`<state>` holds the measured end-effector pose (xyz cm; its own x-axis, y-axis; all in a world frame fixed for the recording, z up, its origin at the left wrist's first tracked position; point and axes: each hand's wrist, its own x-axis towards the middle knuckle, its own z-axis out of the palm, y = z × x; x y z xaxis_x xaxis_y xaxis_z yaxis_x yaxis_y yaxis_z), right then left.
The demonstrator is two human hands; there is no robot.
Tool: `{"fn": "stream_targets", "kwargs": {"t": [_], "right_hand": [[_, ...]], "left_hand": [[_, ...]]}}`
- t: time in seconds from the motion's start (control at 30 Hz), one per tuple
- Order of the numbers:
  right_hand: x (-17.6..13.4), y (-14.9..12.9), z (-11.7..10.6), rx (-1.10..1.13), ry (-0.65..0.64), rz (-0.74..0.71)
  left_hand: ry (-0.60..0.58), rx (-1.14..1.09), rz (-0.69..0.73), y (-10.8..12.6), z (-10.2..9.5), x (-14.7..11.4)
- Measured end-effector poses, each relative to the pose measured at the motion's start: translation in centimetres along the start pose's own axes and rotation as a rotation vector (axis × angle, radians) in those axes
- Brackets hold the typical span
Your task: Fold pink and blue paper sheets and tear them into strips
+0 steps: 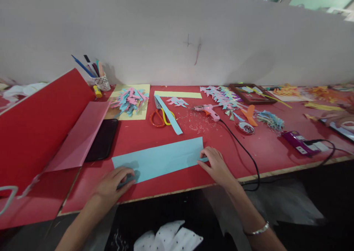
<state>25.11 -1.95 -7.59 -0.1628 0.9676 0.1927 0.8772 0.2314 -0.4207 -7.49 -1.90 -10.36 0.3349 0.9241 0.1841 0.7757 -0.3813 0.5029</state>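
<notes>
A wide strip of light blue paper (160, 158) lies at a slant on the red table in front of me. My left hand (117, 179) is closed on its lower left corner, thumb and fingers pinched around the edge. At the other end, my right hand (212, 161) pinches the right edge between thumb and fingers, where a bit of the paper looks bent. Beyond the sheet lies a narrow blue paper strip (173, 118), partly over scissors (158, 119) with one red and one yellow handle.
A pink glue gun (212, 113) trails a black cord to the right. Paper fringes (221, 96) and a pile of pink and blue cuttings (130, 100) lie at the back. Left are a dark phone (103, 140), pink paper (79, 136) and a pen cup (101, 82). Another person's hand (340, 116) shows far right.
</notes>
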Motion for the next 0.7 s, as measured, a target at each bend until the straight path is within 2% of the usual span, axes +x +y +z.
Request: {"fn": "stream_targets", "kwargs": {"t": [0.13, 0.33, 0.43, 0.5, 0.53, 0.6, 0.7], "right_hand": [[-0.1, 1.1, -0.3, 0.054, 0.031, -0.029], [-0.3, 2.9, -0.9, 0.022, 0.071, -0.065], [-0.4, 2.6, -1.4, 0.037, 0.203, -0.071], [-0.5, 1.6, -1.6, 0.066, 0.324, -0.088], [-0.5, 0.9, -1.7, 0.083, 0.344, -0.124], [-0.3, -0.8, -1.5, 0.095, 0.249, -0.249], [0.3, -3.1, -0.3, 0.002, -0.039, -0.427]], "left_hand": [[0.057, -0.021, 0.025, -1.3, 0.1, -1.3], [0.044, 0.012, 0.097, -1.3, -0.8, -1.9], [0.024, 0.039, 0.147, -1.4, -1.2, -1.8], [0.011, 0.056, 0.158, -1.4, -1.4, -1.5], [0.010, 0.075, 0.157, -1.1, -1.4, -1.3], [0.015, 0.128, 0.158, -0.1, -1.3, -0.6], [-0.038, 0.165, 0.237, 2.8, -0.6, 1.2]]}}
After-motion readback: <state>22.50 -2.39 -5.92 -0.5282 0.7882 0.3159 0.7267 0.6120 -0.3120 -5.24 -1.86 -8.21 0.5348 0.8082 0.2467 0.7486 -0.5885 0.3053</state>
